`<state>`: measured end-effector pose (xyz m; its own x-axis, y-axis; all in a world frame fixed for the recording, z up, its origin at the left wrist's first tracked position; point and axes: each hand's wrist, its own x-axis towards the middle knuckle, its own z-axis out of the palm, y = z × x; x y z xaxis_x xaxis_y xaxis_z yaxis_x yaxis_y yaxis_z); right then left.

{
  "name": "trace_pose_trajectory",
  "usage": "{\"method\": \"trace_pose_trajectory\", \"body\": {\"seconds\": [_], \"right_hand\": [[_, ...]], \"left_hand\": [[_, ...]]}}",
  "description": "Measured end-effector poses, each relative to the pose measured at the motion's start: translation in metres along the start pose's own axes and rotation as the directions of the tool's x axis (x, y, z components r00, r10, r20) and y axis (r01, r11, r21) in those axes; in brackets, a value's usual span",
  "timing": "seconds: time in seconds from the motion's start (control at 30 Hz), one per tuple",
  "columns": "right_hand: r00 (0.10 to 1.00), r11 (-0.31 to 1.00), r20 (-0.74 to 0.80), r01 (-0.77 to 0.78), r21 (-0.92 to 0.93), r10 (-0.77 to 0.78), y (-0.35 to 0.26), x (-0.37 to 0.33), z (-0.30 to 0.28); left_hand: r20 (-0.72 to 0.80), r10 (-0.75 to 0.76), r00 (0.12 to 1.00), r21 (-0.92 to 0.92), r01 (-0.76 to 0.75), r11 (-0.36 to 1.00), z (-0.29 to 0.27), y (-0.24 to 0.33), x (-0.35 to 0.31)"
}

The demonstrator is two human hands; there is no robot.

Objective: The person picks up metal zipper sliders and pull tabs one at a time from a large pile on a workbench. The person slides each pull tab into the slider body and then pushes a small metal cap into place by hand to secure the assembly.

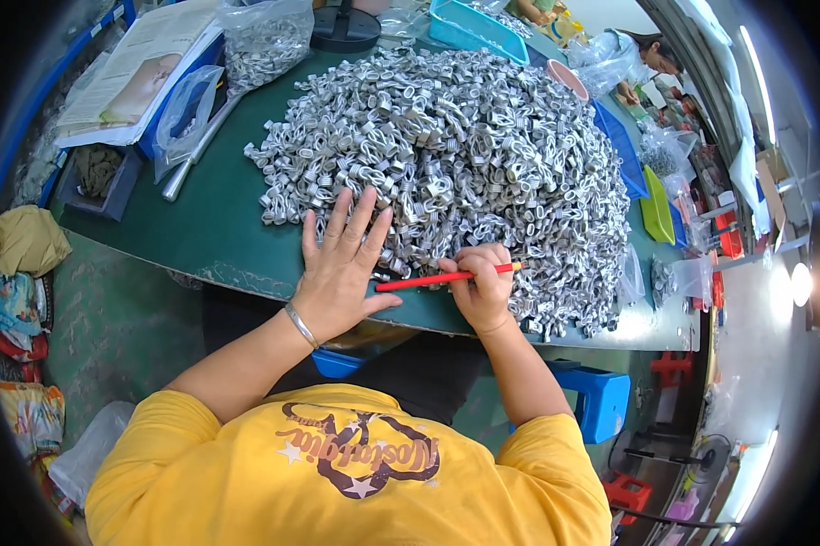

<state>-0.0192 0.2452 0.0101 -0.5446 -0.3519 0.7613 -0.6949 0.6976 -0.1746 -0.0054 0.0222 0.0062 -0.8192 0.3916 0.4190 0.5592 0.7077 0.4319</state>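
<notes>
A large heap of small silver metal looped parts (482,155) covers much of the green tabletop (214,205). At the heap's near left edge, my left hand (337,273) lies with fingers spread, their tips touching or just over the parts. My right hand (484,289) is closed round a slim red pencil-like stick (423,282) with a yellowish end, in front of the heap. The stick lies nearly level, its left end pointing to my left thumb. A few loose parts (387,276) show between my hands.
Papers (123,91) rest on a blue bin at the far left, beside a plastic bag of parts (264,41) and a metal rod (201,150). Behind the heap stands a turquoise tray (478,32). A blue stool (601,403) is below the table; another person (633,64) sits far right.
</notes>
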Motion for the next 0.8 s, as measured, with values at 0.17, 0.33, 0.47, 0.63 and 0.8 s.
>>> {"method": "trace_pose_trajectory", "body": {"seconds": [0.17, 0.33, 0.47, 0.63, 0.8], "right_hand": [[0.98, 0.993, -0.19, -0.045, 0.111, 0.066, 0.011, 0.028, -0.019], [0.882, 0.9, -0.329, -0.199, 0.388, 0.337, 0.02, 0.107, -0.055], [0.891, 0.842, -0.16, -0.324, 0.431, 0.425, 0.028, 0.156, -0.046], [0.909, 0.898, 0.177, -0.407, 0.168, 0.378, 0.039, 0.221, -0.003], [0.762, 0.826, 0.521, -0.536, 0.174, 0.384, 0.076, 0.281, 0.046]], "left_hand": [[0.002, -0.018, 1.0, -0.017, 0.018, 1.0, -0.001, 0.0, 0.002], [0.013, -0.014, 1.0, -0.032, 0.014, 0.999, -0.006, 0.001, 0.002], [0.008, -0.013, 1.0, -0.061, 0.013, 0.998, -0.007, -0.004, 0.001], [-0.008, -0.01, 1.0, -0.099, 0.01, 0.995, -0.009, -0.008, 0.0], [0.002, -0.022, 1.0, -0.144, 0.022, 0.989, -0.01, -0.009, 0.001]]}}
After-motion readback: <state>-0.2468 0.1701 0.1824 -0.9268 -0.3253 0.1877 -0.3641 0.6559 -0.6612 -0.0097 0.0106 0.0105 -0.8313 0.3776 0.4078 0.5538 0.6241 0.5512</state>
